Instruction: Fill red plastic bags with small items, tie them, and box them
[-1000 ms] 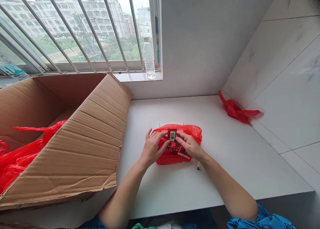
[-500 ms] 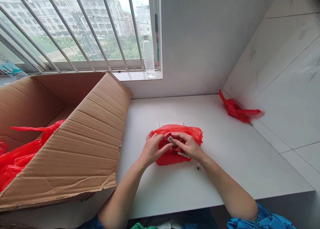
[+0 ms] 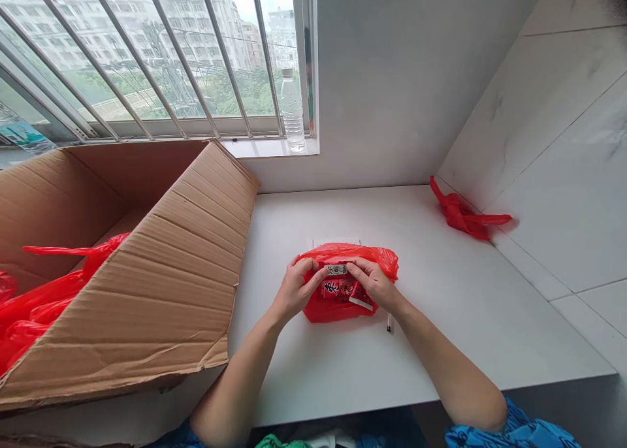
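A red plastic bag (image 3: 382, 260) lies on the white counter (image 3: 431, 330), with small red packets showing in its mouth. My left hand (image 3: 296, 290) and my right hand (image 3: 373, 283) rest on the bag side by side. Both pinch the ends of one small red packet with a white label (image 3: 337, 270), held level just above the other packets (image 3: 337, 288). A white paper edge (image 3: 336, 242) sticks out from behind the bag.
A big open cardboard box (image 3: 161, 285) with red bags (image 3: 34, 304) inside fills the left. A knotted red bag (image 3: 460, 216) lies by the tiled wall at right. A water bottle (image 3: 292, 112) stands on the window sill. A small dark object (image 3: 389, 322) lies beside my right wrist.
The labelled packet stood upright between my fingers, then tilted, and now lies level. My hands stayed over the bag.
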A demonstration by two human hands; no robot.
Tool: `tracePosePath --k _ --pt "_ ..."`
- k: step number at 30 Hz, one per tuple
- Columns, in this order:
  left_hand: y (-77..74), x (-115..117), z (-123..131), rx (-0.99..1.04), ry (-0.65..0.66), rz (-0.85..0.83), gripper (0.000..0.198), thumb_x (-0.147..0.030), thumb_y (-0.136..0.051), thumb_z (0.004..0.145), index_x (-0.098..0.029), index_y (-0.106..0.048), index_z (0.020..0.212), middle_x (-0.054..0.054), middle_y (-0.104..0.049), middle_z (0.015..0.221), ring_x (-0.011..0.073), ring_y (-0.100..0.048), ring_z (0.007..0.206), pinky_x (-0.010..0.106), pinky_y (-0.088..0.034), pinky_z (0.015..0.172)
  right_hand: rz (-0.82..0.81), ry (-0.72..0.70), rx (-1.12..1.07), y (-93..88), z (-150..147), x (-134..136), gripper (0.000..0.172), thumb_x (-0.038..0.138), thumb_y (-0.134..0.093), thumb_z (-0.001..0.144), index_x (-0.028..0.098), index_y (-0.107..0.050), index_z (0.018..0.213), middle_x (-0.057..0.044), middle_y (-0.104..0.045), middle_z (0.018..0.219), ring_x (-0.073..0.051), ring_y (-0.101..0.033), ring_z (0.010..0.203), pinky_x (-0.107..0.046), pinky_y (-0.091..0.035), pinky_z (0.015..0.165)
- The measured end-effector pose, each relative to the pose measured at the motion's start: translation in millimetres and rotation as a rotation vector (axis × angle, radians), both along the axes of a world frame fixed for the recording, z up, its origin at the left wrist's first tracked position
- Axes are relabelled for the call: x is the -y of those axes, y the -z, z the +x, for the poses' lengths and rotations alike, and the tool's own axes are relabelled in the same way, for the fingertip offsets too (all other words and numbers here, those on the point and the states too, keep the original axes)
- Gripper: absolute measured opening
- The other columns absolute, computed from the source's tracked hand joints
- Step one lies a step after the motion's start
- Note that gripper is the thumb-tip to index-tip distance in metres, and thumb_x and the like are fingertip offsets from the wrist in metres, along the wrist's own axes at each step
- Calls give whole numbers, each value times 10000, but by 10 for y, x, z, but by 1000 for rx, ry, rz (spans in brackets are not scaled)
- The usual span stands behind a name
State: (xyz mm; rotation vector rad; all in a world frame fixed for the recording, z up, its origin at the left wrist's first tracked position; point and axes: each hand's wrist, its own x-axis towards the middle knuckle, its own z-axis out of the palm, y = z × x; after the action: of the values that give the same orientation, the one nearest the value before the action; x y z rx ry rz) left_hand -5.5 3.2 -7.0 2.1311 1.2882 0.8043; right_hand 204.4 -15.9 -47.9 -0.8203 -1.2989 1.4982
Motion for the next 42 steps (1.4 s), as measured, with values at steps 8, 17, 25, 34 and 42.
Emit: tracePosePath --k 8,17,25,34,42 --pt "16 3 -8 -57 7 15 356 -436 -469 971 -209 -430 699 -43 -560 689 124 -531 673 427 -365 1109 11 22 61 -35 -12 17 419 584 -498 942 267 -705 1123 -38 -728 1050 -235 -690 958 -394 -586 879" --pt "42 -18 -25 -123 -4 2 339 -416 -403 985 -210 -454 721 -43 -575 716 139 -571 752 528 -217 1196 1 11 38 19 0 -25 443 607 -476 947 247 -721 1032 -31 -726 935 -214 -695 862 -370 -589 823" --pt "34 -17 -50 -197 -19 84 315 -405 -437 980 -216 -546 752 -28 -654 763 157 -607 829 555 -178 1192 91 329 408 59 124 -47 415 534 -402 993 266 -673 1157 -43 -728 1127 -252 -649 1120 -480 -486 1022" --pt "26 -9 -69 -240 -50 105 293 -425 -451 989 -251 -636 843 -31 -716 839 160 -616 810 538 -179 1190 263 240 632 42 185 -35 286 281 -478 951 268 -650 1179 -50 -718 1176 -255 -666 1099 -453 -531 924" --pt "-1 31 -38 -260 34 117 230 -430 -484 982 -270 -647 950 -24 -737 930 174 -648 972 538 -105 1209 378 88 798 51 146 -22 371 307 -665 850 239 -626 1212 -66 -720 1042 -258 -660 942 -396 -527 790"
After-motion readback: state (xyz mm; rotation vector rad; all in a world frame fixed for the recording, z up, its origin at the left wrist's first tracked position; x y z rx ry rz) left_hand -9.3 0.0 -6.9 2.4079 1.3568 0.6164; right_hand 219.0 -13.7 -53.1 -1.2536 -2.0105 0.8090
